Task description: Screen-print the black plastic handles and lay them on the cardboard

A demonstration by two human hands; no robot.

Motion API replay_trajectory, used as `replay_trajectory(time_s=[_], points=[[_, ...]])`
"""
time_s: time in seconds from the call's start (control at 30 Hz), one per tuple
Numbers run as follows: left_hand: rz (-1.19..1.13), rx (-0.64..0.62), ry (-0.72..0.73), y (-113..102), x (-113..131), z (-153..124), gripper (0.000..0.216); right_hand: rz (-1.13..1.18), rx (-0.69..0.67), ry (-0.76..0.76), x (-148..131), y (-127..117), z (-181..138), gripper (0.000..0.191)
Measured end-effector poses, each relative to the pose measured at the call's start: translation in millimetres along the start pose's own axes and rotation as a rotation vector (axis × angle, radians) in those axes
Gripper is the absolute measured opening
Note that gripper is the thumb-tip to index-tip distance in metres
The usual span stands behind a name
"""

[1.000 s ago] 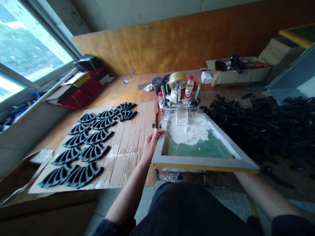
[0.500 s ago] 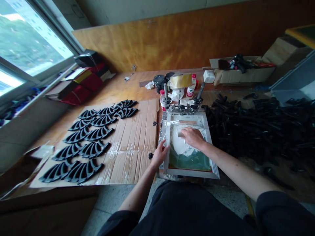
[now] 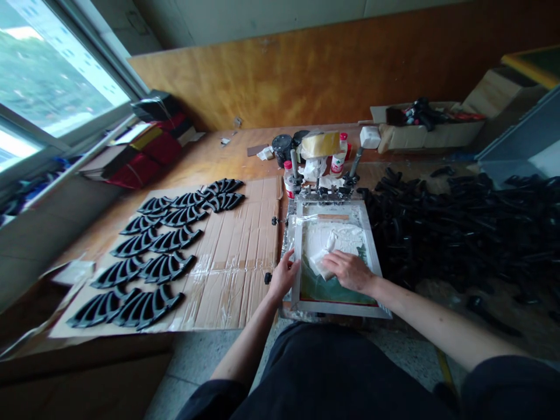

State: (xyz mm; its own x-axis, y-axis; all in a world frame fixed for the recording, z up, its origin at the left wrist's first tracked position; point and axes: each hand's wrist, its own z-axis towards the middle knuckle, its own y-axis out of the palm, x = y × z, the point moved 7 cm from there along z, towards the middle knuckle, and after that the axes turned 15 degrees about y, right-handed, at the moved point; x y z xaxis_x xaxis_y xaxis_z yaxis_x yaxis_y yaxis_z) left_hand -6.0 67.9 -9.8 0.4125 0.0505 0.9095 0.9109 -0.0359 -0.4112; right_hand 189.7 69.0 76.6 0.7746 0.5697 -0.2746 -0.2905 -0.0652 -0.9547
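A screen-printing frame (image 3: pixel 298 291) lies flat under a metal clamp fixture (image 3: pixel 324 192), with white paste (image 3: pixel 341 234) spread over its green mesh (image 3: pixel 341 290). My right hand (image 3: pixel 350 269) is closed on a small flat scraper (image 3: pixel 322 267) smeared with white. The scraper touches the mesh left of the middle, at the lower border of the paste. At the frame's left side my left hand (image 3: pixel 284 273) grips the rail, thumb on top; its other fingertips are partly hidden. What lies beneath the screen does not show.
Black curved, ribbed parts (image 3: pixel 149 306) stand in rows on a cardboard sheet (image 3: pixel 236 280) to the left. A heap of black parts (image 3: pixel 455 227) covers the right side. Behind the fixture are red-capped bottles (image 3: pixel 339 156), a black tub (image 3: pixel 283 147) and a yellow block (image 3: pixel 321 143).
My right hand has drawn the scraper toward me across the mesh, with paste now gathered around it. My left hand stays on the frame's left rail.
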Motion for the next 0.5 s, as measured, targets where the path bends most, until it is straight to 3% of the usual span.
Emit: replay_trajectory(time_s=[0.13, 0.23, 0.3, 0.37, 0.5], points=[[-0.019, 0.001, 0.001, -1.6, 4.3, -0.6, 0.055, 0.074, -0.025, 0.08, 3.6, -9.3, 9.0, 0.018], [-0.1, -0.037, 0.03, -6.7, 19.7, -3.2, 0.06, 0.12, 0.083, 0.25, 25.7, -37.7, 48.4, 0.035], [-0.196, -0.047, 0.038, -14.1, 36.5, -5.9, 0.063, 0.13, 0.173, 0.365, 53.4, -61.3, 70.9, 0.051], [-0.302, -0.015, 0.041, -24.6, 57.6, -5.9, 0.058, 0.158, 0.263, 0.487, 94.3, -85.7, 76.9, 0.054], [-0.498, 0.13, 0.152, -46.1, 113.0, 15.5, 0.053, 0.26, 0.501, 0.757, 182.5, -115.0, 35.1, 0.047]])
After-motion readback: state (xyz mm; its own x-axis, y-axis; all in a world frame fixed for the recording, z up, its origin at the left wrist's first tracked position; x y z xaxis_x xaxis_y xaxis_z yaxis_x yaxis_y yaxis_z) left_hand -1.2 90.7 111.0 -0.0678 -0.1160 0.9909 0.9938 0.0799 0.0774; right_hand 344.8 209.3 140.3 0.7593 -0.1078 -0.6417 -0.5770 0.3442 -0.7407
